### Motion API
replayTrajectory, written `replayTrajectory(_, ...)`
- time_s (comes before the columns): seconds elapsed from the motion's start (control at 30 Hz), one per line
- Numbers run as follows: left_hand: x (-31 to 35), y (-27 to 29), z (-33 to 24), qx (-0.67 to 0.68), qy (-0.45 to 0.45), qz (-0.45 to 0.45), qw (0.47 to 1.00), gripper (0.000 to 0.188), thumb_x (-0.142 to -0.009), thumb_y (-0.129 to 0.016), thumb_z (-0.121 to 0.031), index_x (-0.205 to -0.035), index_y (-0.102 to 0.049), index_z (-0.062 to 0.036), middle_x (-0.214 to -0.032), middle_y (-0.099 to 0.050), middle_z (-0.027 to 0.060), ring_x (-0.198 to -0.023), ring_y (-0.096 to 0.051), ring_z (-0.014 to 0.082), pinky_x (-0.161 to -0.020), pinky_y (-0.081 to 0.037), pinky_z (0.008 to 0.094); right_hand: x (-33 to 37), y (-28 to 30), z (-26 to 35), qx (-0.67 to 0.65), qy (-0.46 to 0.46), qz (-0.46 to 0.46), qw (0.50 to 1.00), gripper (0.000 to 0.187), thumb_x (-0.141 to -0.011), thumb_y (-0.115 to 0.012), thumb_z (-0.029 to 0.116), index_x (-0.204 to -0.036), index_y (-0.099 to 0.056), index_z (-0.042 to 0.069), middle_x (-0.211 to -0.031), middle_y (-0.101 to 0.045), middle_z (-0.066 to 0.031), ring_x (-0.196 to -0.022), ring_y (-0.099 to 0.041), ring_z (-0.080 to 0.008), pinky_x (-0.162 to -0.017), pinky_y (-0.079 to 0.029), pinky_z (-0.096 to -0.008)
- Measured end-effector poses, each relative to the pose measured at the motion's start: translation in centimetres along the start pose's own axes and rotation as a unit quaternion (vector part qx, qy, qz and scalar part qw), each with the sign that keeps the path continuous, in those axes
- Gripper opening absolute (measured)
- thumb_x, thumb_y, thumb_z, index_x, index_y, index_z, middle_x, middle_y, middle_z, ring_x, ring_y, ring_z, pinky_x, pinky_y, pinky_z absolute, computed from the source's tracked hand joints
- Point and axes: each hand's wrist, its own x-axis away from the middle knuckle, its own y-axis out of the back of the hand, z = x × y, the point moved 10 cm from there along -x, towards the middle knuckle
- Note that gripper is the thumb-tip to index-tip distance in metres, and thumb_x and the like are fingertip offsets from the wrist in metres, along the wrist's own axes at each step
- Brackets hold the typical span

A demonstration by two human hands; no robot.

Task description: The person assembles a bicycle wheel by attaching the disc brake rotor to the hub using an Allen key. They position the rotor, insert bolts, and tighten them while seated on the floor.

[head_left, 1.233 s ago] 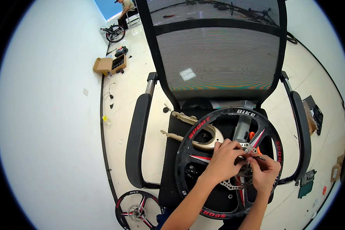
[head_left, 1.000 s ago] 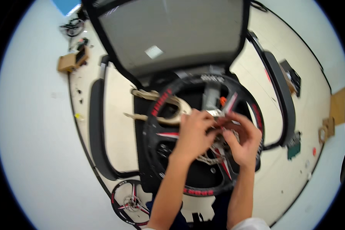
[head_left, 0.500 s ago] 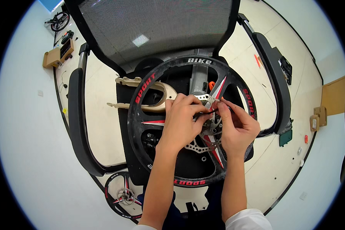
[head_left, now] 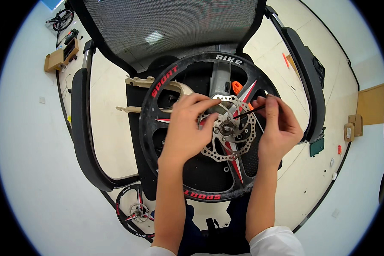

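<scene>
Between both hands, silver brake disc on black wheel.

black wheel with red and white accents; silver hole-dotted disc; beige forked part.

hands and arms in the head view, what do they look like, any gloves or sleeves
The left hand and right hand are bare, with no gloves, and no rings or watch can be seen. Both forearms are uncovered, with no cables or visible markings. A plain white sleeve shows near the right elbow; only a sliver of the left white sleeve shows at the lower edge.
</scene>
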Motion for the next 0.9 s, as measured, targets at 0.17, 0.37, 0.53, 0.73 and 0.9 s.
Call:
replayTrajectory(0.17, 0.8, 0.2, 0.6, 0.013, 0.037, 0.024, 0.999, 0.018, -0.074, -0.077, -0.005, -0.092, -0.076, -0.0042, -0.098, -0.066, 0.0086, -0.095, -0.063, 0.0261, -0.084, -0.050, 0.0347, -0.5, 0.8, -0.7, 0.027, 0.002, 0.018, 0.999, 0.013, -0.092, -0.069, 0.000, -0.099, -0.071, -0.011, -0.084, -0.074, -0.0145, -0.073, -0.071, -0.0165, -0.068, -0.056, -0.0248)
replayTrajectory(0.37, 1.7, -0.4, -0.1, -0.051, -0.001, 0.032, 0.998, 0.017, -0.070, -0.081, -0.008, -0.086, -0.075, -0.0049, -0.094, -0.060, 0.0062, -0.093, -0.057, 0.0244, -0.080, -0.048, 0.0352, -0.6, 0.8, -1.2, 0.018, -0.004, 0.020, 1.000, 0.014, -0.092, -0.069, 0.001, -0.098, -0.071, -0.011, -0.082, -0.074, -0.0146, -0.070, -0.071, -0.0167, -0.065, -0.056, -0.0249)
replayTrajectory(0.53, 2.6, -0.7, 0.3, -0.047, 0.016, 0.013, 0.999, 0.017, -0.071, -0.081, -0.008, -0.086, -0.075, -0.0044, -0.089, -0.060, 0.0067, -0.088, -0.059, 0.0245, -0.078, -0.048, 0.0342, -0.8, 0.9, -1.3, 0.015, -0.003, 0.016, 1.000, 0.013, -0.092, -0.069, 0.001, -0.098, -0.071, -0.011, -0.083, -0.073, -0.0145, -0.072, -0.071, -0.0167, -0.066, -0.056, -0.0247)
replayTrajectory(0.73, 3.1, 0.6, 0.9, -0.024, -0.006, -0.063, 0.998, 0.019, -0.070, -0.084, -0.009, -0.086, -0.076, -0.0050, -0.084, -0.060, 0.0066, -0.082, -0.060, 0.0226, -0.073, -0.048, 0.0326, -0.6, 0.7, -1.6, 0.017, -0.023, 0.025, 0.999, 0.014, -0.093, -0.068, 0.001, -0.098, -0.070, -0.012, -0.082, -0.073, -0.0139, -0.074, -0.071, -0.0174, -0.069, -0.057, -0.0264)
replayTrajectory(0.9, 2.9, -0.3, -0.3, -0.043, -0.007, -0.051, 0.998, 0.017, -0.069, -0.084, -0.008, -0.084, -0.076, -0.0056, -0.081, -0.060, 0.0059, -0.080, -0.059, 0.0220, -0.071, -0.047, 0.0335, -0.7, 0.5, -1.7, 0.003, -0.016, 0.026, 1.000, 0.015, -0.093, -0.069, 0.002, -0.099, -0.070, -0.012, -0.082, -0.073, -0.0138, -0.075, -0.071, -0.0179, -0.072, -0.059, -0.0286)
